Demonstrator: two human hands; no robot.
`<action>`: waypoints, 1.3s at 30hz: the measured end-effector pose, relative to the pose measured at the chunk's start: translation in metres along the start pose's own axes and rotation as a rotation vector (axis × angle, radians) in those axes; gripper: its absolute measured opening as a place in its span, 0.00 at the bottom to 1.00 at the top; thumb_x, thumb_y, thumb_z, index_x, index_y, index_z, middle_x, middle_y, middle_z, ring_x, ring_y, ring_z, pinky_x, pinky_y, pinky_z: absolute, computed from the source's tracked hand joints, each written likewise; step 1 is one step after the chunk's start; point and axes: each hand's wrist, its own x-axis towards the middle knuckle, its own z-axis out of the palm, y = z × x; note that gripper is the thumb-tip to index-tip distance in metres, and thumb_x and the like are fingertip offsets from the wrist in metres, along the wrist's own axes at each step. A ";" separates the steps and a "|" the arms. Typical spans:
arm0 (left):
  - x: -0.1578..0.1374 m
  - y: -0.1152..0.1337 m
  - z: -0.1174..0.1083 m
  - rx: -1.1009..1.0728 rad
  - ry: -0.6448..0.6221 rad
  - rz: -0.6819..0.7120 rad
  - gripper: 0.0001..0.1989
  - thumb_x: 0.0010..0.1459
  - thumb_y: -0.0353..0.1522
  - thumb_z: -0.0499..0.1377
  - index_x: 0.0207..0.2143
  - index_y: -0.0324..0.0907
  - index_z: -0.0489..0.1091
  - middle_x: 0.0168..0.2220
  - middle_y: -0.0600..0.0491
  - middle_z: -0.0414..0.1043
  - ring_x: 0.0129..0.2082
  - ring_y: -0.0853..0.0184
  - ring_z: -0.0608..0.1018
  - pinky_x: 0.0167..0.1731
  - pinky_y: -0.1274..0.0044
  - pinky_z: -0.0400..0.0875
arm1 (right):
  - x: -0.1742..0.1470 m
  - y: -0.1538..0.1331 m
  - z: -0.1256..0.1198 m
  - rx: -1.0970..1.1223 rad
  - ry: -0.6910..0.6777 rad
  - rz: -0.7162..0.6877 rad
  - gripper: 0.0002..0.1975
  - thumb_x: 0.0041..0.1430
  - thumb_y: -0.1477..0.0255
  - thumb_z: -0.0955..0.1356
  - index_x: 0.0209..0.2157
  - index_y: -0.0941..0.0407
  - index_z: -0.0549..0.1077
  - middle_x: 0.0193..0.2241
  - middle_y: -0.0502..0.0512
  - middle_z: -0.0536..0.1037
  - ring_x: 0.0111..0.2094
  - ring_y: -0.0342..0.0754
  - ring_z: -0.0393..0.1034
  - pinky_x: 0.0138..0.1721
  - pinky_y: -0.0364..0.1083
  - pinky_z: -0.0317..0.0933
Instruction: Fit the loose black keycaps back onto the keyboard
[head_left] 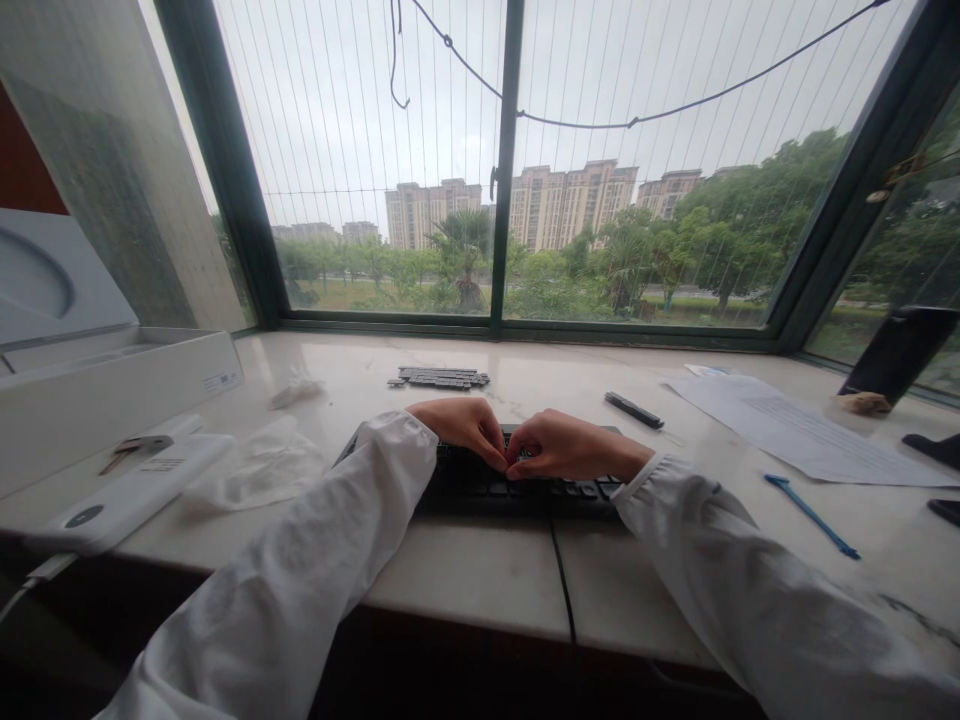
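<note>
A black keyboard (pixel 480 500) lies on the pale marble sill, its cable running toward me over the front edge. Over its middle, my left hand (pixel 466 428) and my right hand (pixel 551 445) meet with fingertips pinched together. Whatever sits between the fingertips is too small or hidden to make out. Both hands are closed, backs upward, covering much of the keys. Behind them, loose dark keycaps (pixel 442 377) are laid out in a cluster of rows near the window.
Right of the keyboard are a slim black tool (pixel 634 410), printed paper (pixel 780 425) and a blue stick (pixel 811 515). A dark upright object (pixel 900 355) stands at far right. At left are a white power bank (pixel 150 490), keys (pixel 135 450), crumpled plastic (pixel 259 465) and an open white box (pixel 120 400).
</note>
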 end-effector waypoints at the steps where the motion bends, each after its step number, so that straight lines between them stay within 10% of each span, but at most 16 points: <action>1: 0.000 0.000 0.000 -0.001 -0.001 -0.001 0.19 0.45 0.47 0.67 0.33 0.43 0.80 0.28 0.57 0.78 0.31 0.70 0.74 0.32 0.81 0.61 | 0.000 0.000 0.000 -0.001 -0.001 0.001 0.18 0.53 0.59 0.69 0.37 0.57 0.81 0.20 0.47 0.71 0.22 0.40 0.57 0.24 0.40 0.49; 39: 0.004 -0.004 0.004 -0.203 -0.073 0.015 0.18 0.40 0.44 0.71 0.30 0.41 0.79 0.29 0.56 0.77 0.32 0.70 0.74 0.36 0.80 0.64 | -0.001 -0.005 0.001 0.076 0.062 0.022 0.14 0.51 0.64 0.69 0.33 0.60 0.81 0.20 0.48 0.72 0.22 0.39 0.56 0.24 0.40 0.50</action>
